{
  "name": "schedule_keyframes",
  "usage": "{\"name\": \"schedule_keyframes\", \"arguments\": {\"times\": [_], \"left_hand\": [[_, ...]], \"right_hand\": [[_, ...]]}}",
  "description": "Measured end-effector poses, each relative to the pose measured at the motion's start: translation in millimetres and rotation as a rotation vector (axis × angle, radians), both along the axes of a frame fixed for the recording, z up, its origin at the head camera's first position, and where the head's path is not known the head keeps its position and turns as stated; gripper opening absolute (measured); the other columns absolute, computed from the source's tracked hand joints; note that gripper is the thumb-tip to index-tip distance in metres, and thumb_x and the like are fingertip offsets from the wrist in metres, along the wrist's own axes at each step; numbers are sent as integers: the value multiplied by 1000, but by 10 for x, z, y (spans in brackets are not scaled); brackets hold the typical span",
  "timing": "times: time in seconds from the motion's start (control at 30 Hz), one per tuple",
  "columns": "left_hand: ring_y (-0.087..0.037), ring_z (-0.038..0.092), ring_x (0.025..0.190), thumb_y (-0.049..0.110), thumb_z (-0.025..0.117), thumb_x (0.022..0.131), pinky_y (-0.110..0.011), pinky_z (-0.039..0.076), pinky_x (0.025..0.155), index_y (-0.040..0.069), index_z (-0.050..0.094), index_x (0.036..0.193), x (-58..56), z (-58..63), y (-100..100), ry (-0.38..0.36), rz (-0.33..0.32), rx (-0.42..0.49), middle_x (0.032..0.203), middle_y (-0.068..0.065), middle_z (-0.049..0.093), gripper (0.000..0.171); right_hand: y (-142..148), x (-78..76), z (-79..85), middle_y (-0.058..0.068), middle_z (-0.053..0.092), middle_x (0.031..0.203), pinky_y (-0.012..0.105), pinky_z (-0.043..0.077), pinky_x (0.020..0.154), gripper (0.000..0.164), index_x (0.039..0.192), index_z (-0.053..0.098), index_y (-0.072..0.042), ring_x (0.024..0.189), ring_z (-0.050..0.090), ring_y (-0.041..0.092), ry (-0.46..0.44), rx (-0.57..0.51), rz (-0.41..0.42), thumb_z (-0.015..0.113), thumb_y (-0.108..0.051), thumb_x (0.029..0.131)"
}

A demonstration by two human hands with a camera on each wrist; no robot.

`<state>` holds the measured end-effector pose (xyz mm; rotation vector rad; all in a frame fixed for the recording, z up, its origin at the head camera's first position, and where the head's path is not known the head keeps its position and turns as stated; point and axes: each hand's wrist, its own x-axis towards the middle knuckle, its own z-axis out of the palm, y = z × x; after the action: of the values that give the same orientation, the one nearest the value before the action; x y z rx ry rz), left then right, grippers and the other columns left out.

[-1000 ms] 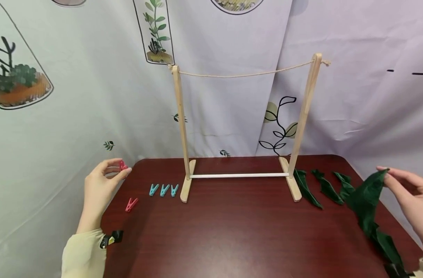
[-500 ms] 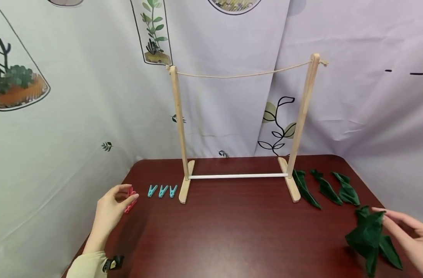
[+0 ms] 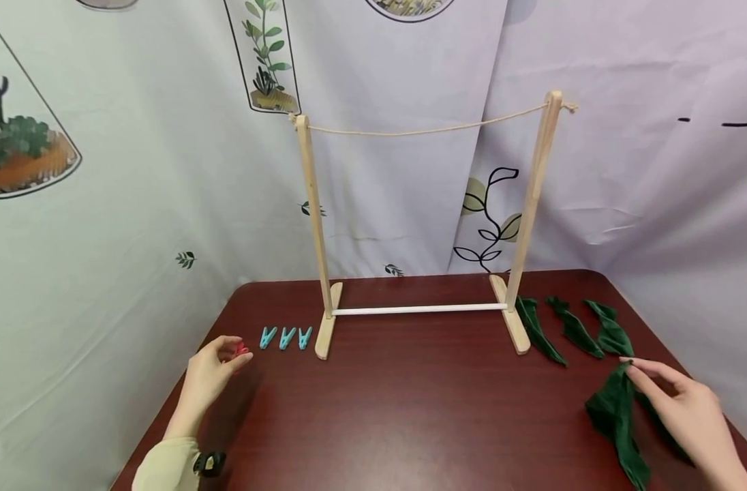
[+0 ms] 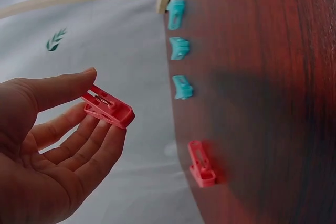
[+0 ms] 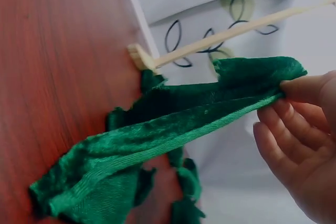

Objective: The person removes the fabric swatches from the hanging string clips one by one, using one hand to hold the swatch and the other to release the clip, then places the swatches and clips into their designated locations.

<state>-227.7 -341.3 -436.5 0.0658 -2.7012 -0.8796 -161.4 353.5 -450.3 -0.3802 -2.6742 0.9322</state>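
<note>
At the table's left side my left hand [image 3: 209, 376] pinches a red clothespin [image 4: 109, 109] between thumb and fingers, above the tabletop. A second red clothespin [image 4: 202, 165] lies on the table beside it; the hand mostly hides this one in the head view. On the right, my right hand [image 3: 686, 402] pinches one end of a dark green velvety cloth [image 3: 615, 409], which hangs down in folds. Another green strip [image 3: 662, 426] lies partly hidden beneath that hand. Past it lie several more green strips [image 3: 613, 334].
A wooden stand [image 3: 312, 211] with a slack rope [image 3: 410, 134] between its posts is at the back of the dark red table [image 3: 410, 409]. Three turquoise clothespins [image 3: 287, 337] lie in a row left of it. A printed white curtain [image 3: 379, 198] hangs behind.
My left hand, holding the red clothespin, has come lower and rightward over the table. My right hand has carried the green cloth down and then left, away from the strip beneath.
</note>
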Motion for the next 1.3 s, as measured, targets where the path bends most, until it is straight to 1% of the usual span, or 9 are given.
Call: {"name": "schedule_keyframes", "arguments": {"times": [0.17,0.27,0.37,0.5,0.57,0.73,0.8,0.93,1.3], "left_hand": [[-32,69,86,16,77,90,-31,52,62,-8,62,121,-143,-91,-14,-49,-12,24,101,-21,69,41],[-28,69,82,15,77,90,-33,51,63,-9,62,121,-218,-153,-31,-93,-13,22,98,-19,70,42],[-26,67,79,15,77,89,-36,50,66,-9,62,119,-288,-209,-44,-116,-14,1,93,-16,71,41],[-23,64,75,13,77,88,-38,49,68,-10,62,116,-364,-279,-56,-135,-21,-16,87,-13,70,39],[-21,62,73,11,77,88,-37,49,67,-11,62,116,-394,-311,-59,-152,-23,-18,86,-12,69,38],[-18,59,65,9,76,87,-33,46,62,-13,62,116,-441,-345,-33,-199,-27,-19,81,-11,66,39],[-17,59,61,9,76,87,-32,46,59,-14,61,116,-454,-351,-19,-218,-29,-10,79,-11,65,40],[-17,60,59,7,77,87,-31,46,55,-16,60,115,-464,-366,-6,-244,-30,17,78,-13,65,40],[-18,60,64,8,76,87,-34,48,58,-15,59,117,-464,-402,6,-284,-36,-4,85,-14,65,41]], "right_hand": [[49,-187,-94,20,67,83,34,29,41,57,134,61,0,43,30,16,29,5,83,53,-48,103],[91,-248,-163,9,54,57,34,29,40,60,135,59,2,41,28,14,-7,0,129,52,-49,103],[133,-297,-227,6,49,53,34,29,41,62,137,57,3,42,27,13,-49,-15,149,52,-50,103],[179,-378,-287,9,57,64,32,29,47,65,138,55,5,47,33,14,-96,-14,171,50,-50,104],[204,-426,-304,19,64,78,30,34,52,64,137,55,7,54,44,14,-111,-2,193,50,-48,104],[251,-528,-336,18,69,86,35,43,60,67,138,52,11,62,54,17,-177,-8,240,47,-48,105],[258,-555,-349,10,70,81,40,48,62,69,139,49,12,62,58,17,-212,-27,250,47,-48,106],[266,-589,-361,14,74,95,54,53,75,69,138,48,15,79,69,19,-263,-56,268,48,-46,106],[223,-613,-380,18,70,108,47,55,75,68,136,49,16,89,67,24,-339,-90,336,51,-45,105]]}}
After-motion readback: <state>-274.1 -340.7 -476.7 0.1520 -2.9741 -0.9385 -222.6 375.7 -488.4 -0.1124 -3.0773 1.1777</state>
